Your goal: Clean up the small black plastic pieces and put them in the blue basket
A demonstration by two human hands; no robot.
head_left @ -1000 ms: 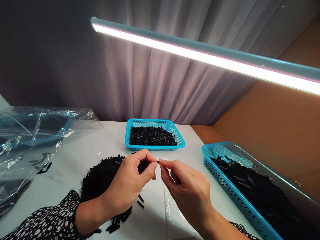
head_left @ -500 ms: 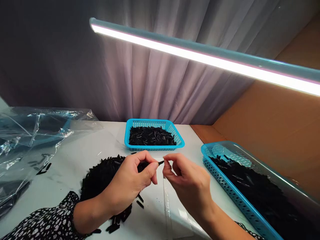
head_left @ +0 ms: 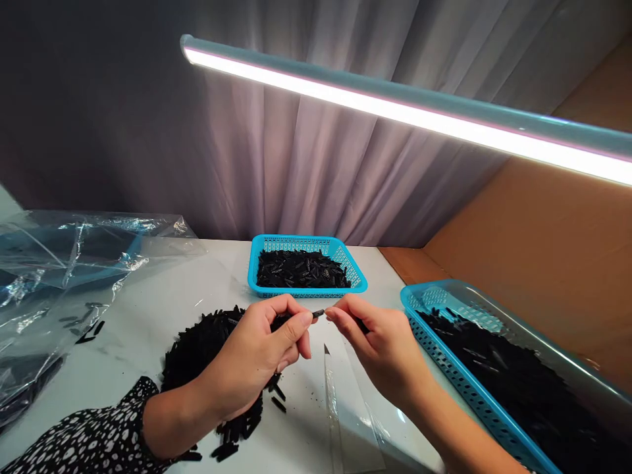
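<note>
In the head view, 2 bare hands meet above a white table (head_left: pixel 224 280). The left hand (head_left: pixel 269 342) grips a small black piece (head_left: pixel 318 314) between thumb and fingers, with its end sticking out toward the other hand. The right hand (head_left: pixel 378 339) is curled closed, thumb and forefinger together at that end – whether they touch it, I cannot tell. A dark bit shows among its fingers, too hidden to identify.

Behind and below the left hand lies a heap of black pieces (head_left: pixel 195 355), with 2 loose pieces (head_left: pixel 279 405) just beside it. Beyond the hands stands a blue basket (head_left: pixel 306 291) holding more black pieces; a 2nd blue basket (head_left: pixel 467 388), also loaded with black material, stands to the right. Clear plastic (head_left: pixel 89 253) spreads over the table's left side – a few black pieces lie by its edge. A lit tube lamp (head_left: pixel 395 112) crosses above, in front of a grey curtain (head_left: pixel 276 164).
</note>
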